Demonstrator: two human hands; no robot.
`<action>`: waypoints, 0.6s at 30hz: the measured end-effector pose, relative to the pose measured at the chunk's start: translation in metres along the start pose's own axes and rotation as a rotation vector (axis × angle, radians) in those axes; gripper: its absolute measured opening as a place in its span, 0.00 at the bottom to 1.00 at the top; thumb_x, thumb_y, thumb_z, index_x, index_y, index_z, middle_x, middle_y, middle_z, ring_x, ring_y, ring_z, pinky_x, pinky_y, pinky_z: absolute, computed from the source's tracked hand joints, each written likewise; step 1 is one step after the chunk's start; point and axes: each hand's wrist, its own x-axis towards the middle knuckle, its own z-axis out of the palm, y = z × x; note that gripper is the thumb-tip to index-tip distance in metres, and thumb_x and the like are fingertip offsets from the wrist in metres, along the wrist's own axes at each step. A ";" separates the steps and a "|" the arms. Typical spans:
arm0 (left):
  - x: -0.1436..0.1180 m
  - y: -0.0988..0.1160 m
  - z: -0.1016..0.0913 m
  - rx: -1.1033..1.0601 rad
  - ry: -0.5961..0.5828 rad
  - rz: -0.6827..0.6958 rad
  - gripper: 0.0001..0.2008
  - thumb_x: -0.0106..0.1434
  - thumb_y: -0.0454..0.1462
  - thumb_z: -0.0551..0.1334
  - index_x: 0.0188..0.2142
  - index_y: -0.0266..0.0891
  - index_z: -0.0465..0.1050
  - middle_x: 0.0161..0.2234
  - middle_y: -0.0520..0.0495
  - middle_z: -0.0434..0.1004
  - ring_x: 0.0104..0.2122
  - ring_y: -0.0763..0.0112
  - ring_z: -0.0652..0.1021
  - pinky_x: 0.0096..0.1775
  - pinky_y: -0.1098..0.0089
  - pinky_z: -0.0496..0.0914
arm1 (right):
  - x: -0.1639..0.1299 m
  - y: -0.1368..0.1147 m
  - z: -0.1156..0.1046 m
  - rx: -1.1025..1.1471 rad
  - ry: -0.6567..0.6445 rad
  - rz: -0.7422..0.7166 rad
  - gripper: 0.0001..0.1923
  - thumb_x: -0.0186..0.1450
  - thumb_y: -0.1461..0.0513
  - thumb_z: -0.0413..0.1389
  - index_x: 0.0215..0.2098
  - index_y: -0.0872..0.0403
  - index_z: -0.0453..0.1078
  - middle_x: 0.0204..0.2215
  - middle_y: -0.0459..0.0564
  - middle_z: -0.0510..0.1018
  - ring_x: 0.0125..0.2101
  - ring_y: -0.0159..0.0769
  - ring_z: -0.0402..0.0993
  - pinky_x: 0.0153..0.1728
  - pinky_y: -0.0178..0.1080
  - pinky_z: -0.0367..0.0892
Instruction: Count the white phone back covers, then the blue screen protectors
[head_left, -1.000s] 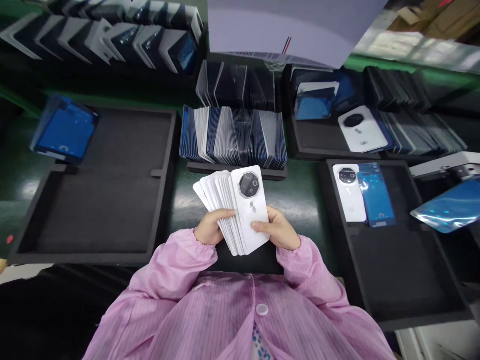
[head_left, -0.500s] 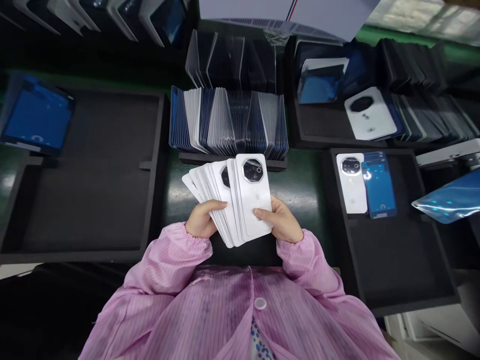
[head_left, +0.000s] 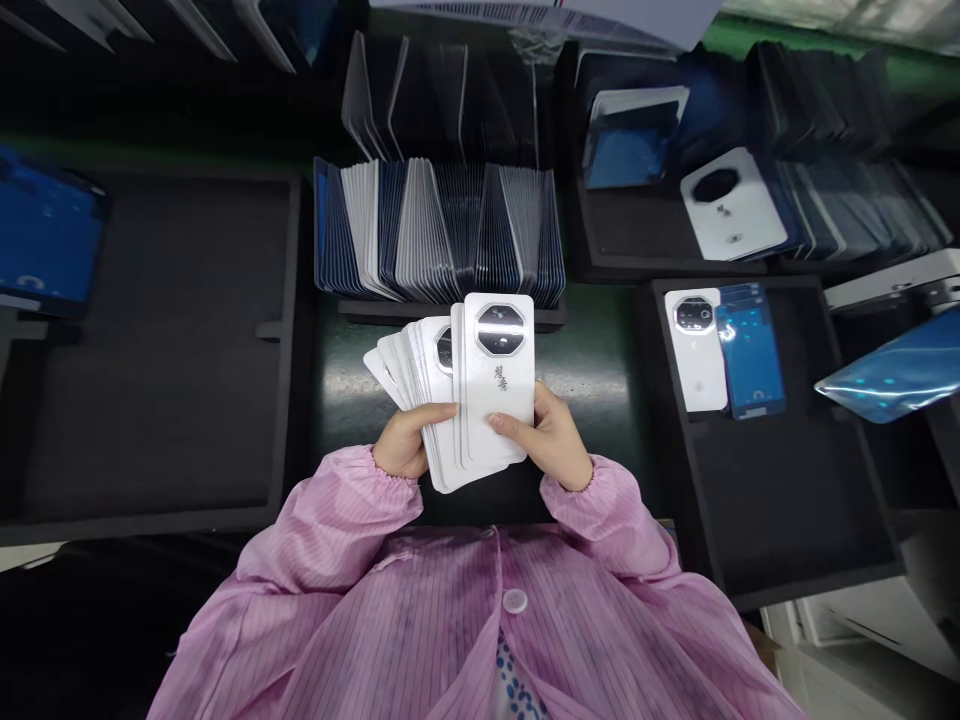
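While the left hand (head_left: 405, 445) clasps the fanned stack of white plastic phone back covers (head_left: 457, 395), the right hand (head_left: 551, 445) pinches the top cover (head_left: 496, 380). Loose fan toward ten o'clock; covers could slide out and scratch.

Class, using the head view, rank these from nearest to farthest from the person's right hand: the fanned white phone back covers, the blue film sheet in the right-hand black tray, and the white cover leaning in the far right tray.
1. Fanned white phone back covers: held by the right hand, centre.
2. Blue film sheet: right-hand black tray.
3. Leaning white cover: far right, behind.
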 end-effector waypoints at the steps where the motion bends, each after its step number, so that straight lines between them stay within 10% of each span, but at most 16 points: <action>1: 0.000 -0.001 0.000 0.006 0.006 -0.004 0.28 0.47 0.31 0.67 0.51 0.32 0.72 0.43 0.39 0.81 0.53 0.44 0.72 0.58 0.47 0.63 | -0.001 0.000 0.000 -0.038 0.011 -0.025 0.20 0.56 0.53 0.65 0.43 0.51 0.70 0.40 0.50 0.78 0.41 0.46 0.74 0.40 0.46 0.70; 18: 0.001 -0.013 0.001 0.012 0.009 -0.038 0.33 0.42 0.30 0.69 0.52 0.34 0.71 0.37 0.40 0.82 0.51 0.45 0.75 0.57 0.49 0.65 | -0.006 0.000 0.001 -0.017 0.127 -0.068 0.28 0.52 0.55 0.69 0.47 0.48 0.63 0.37 0.48 0.76 0.37 0.42 0.74 0.36 0.42 0.70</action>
